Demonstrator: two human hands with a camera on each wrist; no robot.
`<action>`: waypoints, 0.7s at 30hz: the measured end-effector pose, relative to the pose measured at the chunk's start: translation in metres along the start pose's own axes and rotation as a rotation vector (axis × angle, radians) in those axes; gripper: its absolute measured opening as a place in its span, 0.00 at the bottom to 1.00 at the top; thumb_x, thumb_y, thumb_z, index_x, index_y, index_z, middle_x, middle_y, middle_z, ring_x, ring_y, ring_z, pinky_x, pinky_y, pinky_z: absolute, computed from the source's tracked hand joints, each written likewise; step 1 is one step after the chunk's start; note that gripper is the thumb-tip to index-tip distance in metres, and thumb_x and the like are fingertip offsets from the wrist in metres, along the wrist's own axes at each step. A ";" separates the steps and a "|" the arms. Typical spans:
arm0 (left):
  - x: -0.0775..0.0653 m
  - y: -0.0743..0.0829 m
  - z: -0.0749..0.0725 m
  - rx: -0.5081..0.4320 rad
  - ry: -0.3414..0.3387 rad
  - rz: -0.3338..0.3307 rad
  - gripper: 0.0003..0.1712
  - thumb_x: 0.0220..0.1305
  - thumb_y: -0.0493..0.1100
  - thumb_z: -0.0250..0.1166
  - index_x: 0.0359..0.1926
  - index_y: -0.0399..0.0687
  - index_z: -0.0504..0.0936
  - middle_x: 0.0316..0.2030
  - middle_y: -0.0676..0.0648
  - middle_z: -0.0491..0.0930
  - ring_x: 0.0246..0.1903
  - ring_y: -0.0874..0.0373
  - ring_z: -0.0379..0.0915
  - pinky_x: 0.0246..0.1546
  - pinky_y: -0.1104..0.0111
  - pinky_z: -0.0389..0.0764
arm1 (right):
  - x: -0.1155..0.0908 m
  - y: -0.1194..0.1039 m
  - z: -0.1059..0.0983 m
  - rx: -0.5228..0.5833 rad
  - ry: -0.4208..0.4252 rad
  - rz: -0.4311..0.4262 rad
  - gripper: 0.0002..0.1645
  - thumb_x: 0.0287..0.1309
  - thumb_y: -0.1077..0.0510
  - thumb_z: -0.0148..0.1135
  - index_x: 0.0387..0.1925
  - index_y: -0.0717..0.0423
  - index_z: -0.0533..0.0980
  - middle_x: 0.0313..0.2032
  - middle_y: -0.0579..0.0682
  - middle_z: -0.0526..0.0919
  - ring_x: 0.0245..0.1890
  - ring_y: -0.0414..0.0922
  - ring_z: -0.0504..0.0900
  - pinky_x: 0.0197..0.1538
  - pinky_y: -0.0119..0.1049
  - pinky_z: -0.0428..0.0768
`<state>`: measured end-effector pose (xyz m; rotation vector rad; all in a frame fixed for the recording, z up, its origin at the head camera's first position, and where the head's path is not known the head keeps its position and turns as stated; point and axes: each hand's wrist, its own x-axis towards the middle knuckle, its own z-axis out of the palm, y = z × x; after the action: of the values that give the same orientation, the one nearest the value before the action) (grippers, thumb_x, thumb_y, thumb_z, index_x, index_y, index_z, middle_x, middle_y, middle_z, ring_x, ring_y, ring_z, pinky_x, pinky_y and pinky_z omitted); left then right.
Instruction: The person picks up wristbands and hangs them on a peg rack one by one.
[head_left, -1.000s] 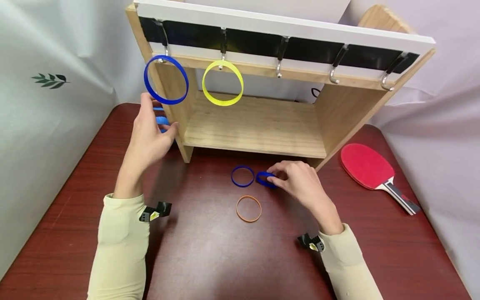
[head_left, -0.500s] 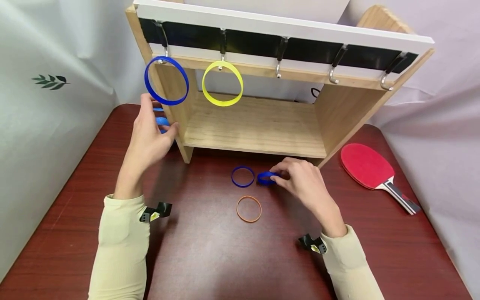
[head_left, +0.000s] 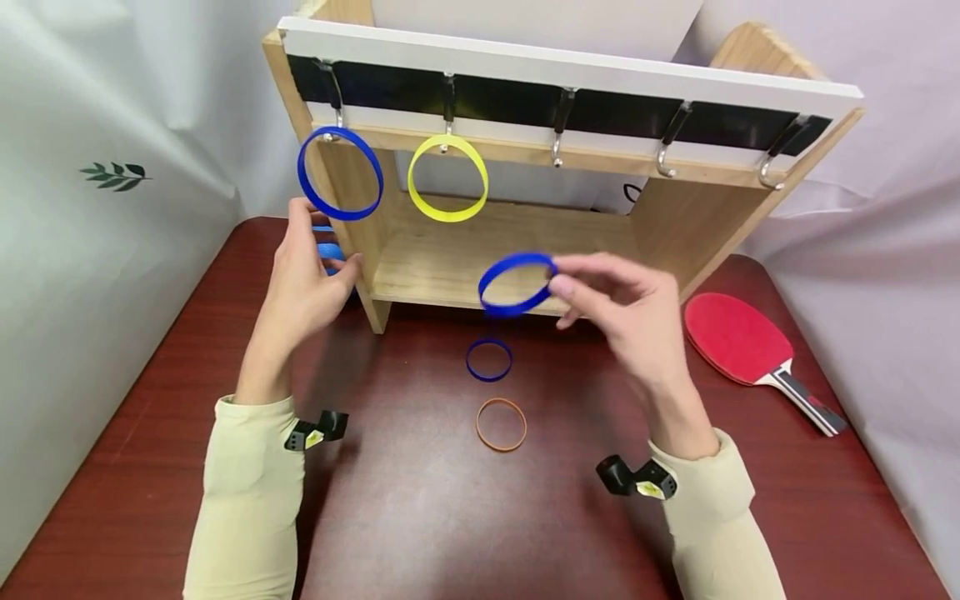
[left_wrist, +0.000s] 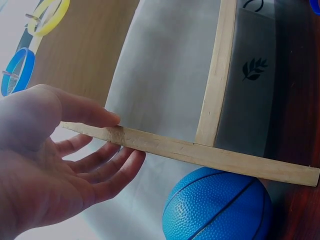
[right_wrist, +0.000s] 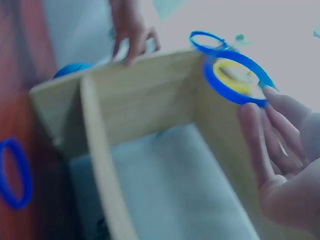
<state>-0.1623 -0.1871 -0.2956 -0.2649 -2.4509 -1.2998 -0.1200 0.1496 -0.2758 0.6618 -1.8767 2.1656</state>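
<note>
My right hand (head_left: 633,312) pinches a blue ring (head_left: 517,307) between thumb and fingertips, tilted in the air in front of the shelf. My left hand (head_left: 303,279) grips the left side panel (left_wrist: 165,148) of the wooden shelf, thumb on one face and fingers on the other. Another blue ring (head_left: 303,175) hangs on the leftmost hook, and a yellow ring (head_left: 448,215) on the hook beside it. On the table lie a thin blue ring (head_left: 468,367) and, nearer me, an orange ring (head_left: 480,432).
Several metal hooks (head_left: 557,154) line the shelf's front rail, the three on the right bare. A blue mini basketball (left_wrist: 217,207) sits outside the left panel. To the right lies a red table tennis bat (head_left: 738,339) on the dark red table (head_left: 420,517). White cloth surrounds the table.
My right hand has lifted the blue ring off the table, up to the level of the lower shelf board. The left hand stays on the panel. The head view has shifted slightly.
</note>
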 end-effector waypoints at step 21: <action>0.000 -0.002 0.000 -0.010 0.003 0.023 0.33 0.59 0.29 0.63 0.62 0.39 0.58 0.57 0.39 0.69 0.50 0.50 0.73 0.40 0.66 0.77 | 0.039 -0.018 0.007 0.341 0.260 -0.019 0.20 0.54 0.69 0.69 0.48 0.74 0.79 0.43 0.65 0.82 0.38 0.52 0.82 0.27 0.37 0.83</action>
<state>-0.1627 -0.1883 -0.2973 -0.2923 -2.4322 -1.3018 -0.1449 0.1407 -0.2415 0.4238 -1.3839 2.4471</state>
